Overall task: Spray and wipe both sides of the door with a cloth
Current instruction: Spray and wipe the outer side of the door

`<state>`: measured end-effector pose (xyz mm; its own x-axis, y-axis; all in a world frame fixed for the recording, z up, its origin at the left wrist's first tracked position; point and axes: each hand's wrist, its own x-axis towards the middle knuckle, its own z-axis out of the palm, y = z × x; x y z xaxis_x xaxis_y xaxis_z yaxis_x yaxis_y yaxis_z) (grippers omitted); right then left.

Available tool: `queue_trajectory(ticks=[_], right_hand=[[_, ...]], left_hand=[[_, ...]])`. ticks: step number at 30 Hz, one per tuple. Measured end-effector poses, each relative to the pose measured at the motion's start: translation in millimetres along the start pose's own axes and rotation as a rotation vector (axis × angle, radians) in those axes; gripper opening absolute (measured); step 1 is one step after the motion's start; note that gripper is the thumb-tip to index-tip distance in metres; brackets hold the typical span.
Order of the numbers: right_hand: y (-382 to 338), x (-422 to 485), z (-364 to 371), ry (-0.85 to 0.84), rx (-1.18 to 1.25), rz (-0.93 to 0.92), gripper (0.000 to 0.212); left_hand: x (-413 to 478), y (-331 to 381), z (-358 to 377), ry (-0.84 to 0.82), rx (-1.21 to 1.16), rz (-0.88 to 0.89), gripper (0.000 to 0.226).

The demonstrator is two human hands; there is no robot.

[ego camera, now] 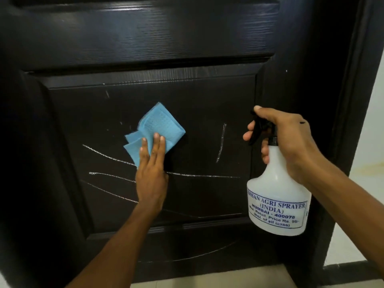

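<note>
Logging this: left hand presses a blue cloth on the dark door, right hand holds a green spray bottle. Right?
No: the head view shows the right hand holding a white spray bottle, not green. The left hand, blue cloth and door are right.

One dark door (187, 48), one blue cloth (158, 123) and one white spray bottle (278, 183) with a single printed label (278, 213) share the frame with two bare hands, left hand (150, 175) and right hand (291, 142), and several pale streaks (207, 175), too broken to count exactly.
</note>
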<state>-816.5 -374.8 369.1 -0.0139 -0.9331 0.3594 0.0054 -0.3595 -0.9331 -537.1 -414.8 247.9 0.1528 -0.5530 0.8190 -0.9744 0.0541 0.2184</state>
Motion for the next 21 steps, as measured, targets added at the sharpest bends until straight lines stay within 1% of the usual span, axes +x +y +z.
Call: queue_trajectory(ticks=[2,5,10,12,14,18,21], right_hand=[[-2,-2,4,-0.001,-0.017,0.003,0.043],[-10,-5,6,0.007,-0.05,-0.016,0.043],[-20,-11,10,0.014,-0.076,-0.033,0.043],[-18,-15,15,0.0,-0.101,-0.036,0.044],[-14,-18,20,-0.021,-0.124,-0.024,0.044],[-4,-26,30,-0.086,-0.153,0.008,0.046],[4,-30,37,-0.129,-0.151,0.033,0.046]], left_hand=[[-13,4,8,-0.048,0.017,0.078,0.106],[-32,13,22,-0.123,0.074,0.246,0.102],[-50,8,43,-0.183,0.263,0.59,0.083],[-55,-5,44,-0.223,0.369,0.767,0.082],[-61,-18,40,-0.253,0.449,0.906,0.08],[-71,-54,30,-0.343,0.544,1.07,0.071],[-73,-92,15,-0.381,0.644,1.107,0.067]])
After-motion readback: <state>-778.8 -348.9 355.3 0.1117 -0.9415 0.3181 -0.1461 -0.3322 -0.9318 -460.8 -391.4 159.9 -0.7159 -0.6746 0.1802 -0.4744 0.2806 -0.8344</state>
